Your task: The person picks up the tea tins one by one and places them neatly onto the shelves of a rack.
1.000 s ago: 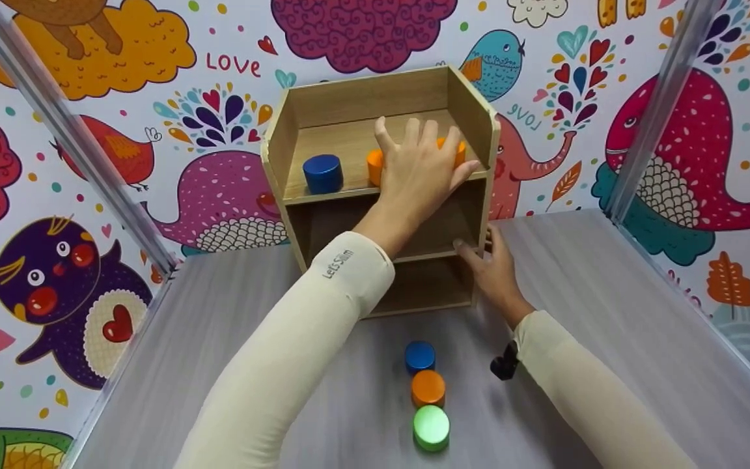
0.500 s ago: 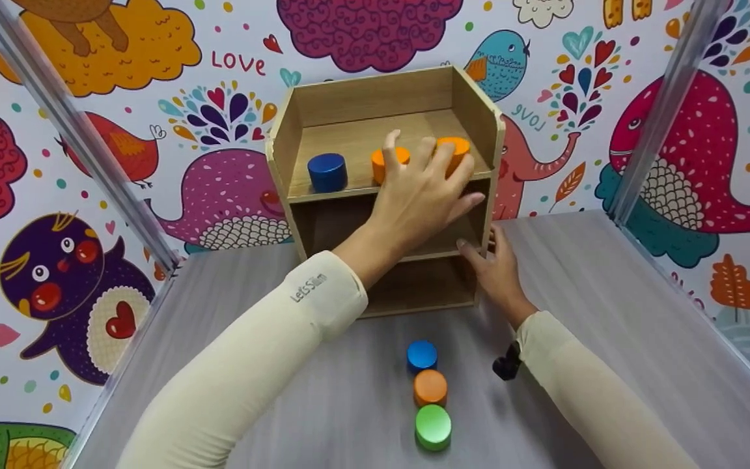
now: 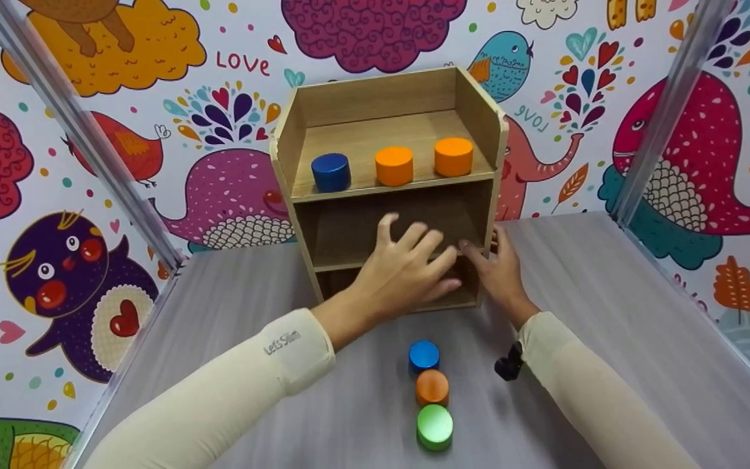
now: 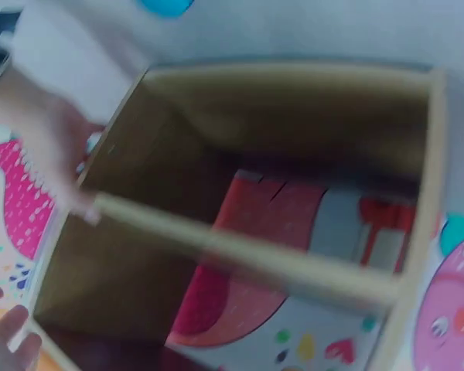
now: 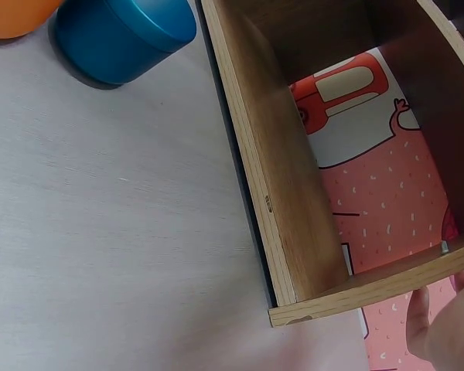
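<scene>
A small wooden shelf unit (image 3: 391, 190) stands on the table. On its top board sit a dark blue cylinder (image 3: 331, 173) at the left, an orange cylinder (image 3: 394, 167) in the middle and another orange cylinder (image 3: 453, 157) at the right. My left hand (image 3: 404, 270) is in front of the lower compartments, its fingers loosely bent and holding nothing. My right hand (image 3: 502, 270) grips the right side panel of the shelf, the thumb at the front edge and the other fingers partly hidden behind it. In the left wrist view, fingertips (image 4: 14, 332) of my left hand show at the lower left.
On the table in front of the shelf, a blue cylinder (image 3: 424, 355), an orange cylinder (image 3: 432, 388) and a light green cylinder (image 3: 435, 427) form a row. Patterned walls (image 3: 232, 215) with metal posts (image 3: 665, 117) enclose the table (image 3: 232, 286) at the back and sides.
My left hand has left the orange cylinder at the right of the top board and moved down and toward me. My right hand keeps its place on the side panel.
</scene>
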The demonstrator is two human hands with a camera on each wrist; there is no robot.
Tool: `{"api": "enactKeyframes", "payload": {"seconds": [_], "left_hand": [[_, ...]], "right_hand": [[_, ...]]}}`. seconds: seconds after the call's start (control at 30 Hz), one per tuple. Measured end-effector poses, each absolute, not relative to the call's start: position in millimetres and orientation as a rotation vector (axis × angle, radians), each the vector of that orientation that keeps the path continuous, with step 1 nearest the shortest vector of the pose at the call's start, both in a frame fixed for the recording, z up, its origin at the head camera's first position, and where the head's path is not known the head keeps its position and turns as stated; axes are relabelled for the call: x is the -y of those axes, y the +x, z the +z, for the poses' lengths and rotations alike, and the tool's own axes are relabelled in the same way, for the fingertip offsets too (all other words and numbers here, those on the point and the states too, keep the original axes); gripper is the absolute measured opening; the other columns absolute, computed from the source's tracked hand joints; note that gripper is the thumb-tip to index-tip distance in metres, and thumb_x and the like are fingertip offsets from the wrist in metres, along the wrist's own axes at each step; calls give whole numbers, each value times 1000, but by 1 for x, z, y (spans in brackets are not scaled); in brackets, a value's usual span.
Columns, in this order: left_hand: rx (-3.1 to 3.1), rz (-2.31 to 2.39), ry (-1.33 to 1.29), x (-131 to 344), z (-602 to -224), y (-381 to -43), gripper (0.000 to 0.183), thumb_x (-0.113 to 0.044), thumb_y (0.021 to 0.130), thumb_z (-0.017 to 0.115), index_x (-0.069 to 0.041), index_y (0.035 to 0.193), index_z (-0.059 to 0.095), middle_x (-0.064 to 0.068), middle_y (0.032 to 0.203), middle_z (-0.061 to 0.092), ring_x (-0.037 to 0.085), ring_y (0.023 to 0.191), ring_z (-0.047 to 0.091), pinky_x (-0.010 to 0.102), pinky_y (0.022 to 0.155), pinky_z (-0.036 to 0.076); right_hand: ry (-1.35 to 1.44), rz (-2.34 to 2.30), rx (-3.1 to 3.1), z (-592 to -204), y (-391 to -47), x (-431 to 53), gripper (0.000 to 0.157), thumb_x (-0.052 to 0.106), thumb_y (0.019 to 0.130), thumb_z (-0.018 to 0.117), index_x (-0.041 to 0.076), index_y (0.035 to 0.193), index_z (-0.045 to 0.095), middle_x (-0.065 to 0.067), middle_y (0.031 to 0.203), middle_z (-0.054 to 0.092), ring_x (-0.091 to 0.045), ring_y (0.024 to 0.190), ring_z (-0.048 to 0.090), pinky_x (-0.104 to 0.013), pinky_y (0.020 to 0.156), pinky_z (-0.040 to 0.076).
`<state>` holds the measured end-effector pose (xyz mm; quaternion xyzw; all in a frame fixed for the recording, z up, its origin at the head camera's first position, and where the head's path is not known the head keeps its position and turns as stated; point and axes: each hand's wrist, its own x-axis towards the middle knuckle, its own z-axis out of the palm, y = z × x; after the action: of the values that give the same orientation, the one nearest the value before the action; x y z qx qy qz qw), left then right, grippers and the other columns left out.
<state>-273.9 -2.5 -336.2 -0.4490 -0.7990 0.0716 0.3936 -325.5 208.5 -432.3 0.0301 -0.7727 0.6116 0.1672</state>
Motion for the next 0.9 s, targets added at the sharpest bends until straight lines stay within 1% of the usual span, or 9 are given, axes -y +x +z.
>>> {"api": "enactKeyframes", "payload": {"seconds": [0.2,0.33,0.47,0.57,0.73,0.8,0.9], "left_hand": [[2153,352,-1240,21,-386,-269,39,-57,92,41,-28,115,53,0,115,54,22,104,50,53,88,41],[2195,449,-1321,29,-416,-265,41,-58,92,41,-30,119,52,0,120,52,21,103,51,50,84,45],[2270,444,-1359,35,-438,-264,41,-57,93,41,-32,124,50,0,123,50,21,104,49,51,86,45],[2331,390,-1370,40,-451,-263,41,-54,94,40,-32,127,49,0,122,50,20,105,49,51,87,44],[2443,265,-1373,48,-468,-263,41,-52,95,40,-33,131,48,1,121,53,20,108,50,53,88,42],[2483,224,-1368,49,-474,-263,42,-52,95,39,-34,132,47,1,122,53,20,110,50,55,89,42],[2519,184,-1358,49,-480,-264,42,-53,96,37,-36,134,45,0,123,53,21,112,50,58,90,41]], "right_hand": [[81,1789,2165,-433,-327,-209,61,40,84,67,23,135,38,-3,127,48,-23,116,48,-48,98,41],[75,1807,2161,-433,-326,-209,62,39,84,67,22,136,38,-3,127,47,-23,116,48,-46,97,42],[77,1798,2166,-433,-326,-209,63,39,84,67,20,137,38,-5,128,46,-24,117,47,-47,97,43],[76,1797,2167,-434,-328,-209,65,40,84,67,20,138,37,-6,129,45,-25,118,46,-48,98,41],[63,1783,2176,-447,-340,-212,70,48,81,67,25,140,35,-4,131,44,-25,120,44,-50,99,40],[54,1774,2173,-454,-346,-214,71,52,80,67,29,139,36,-3,131,44,-23,120,45,-48,99,41],[57,1766,2166,-459,-348,-215,71,54,79,66,31,139,35,-3,131,44,-23,119,45,-48,97,42]]}}
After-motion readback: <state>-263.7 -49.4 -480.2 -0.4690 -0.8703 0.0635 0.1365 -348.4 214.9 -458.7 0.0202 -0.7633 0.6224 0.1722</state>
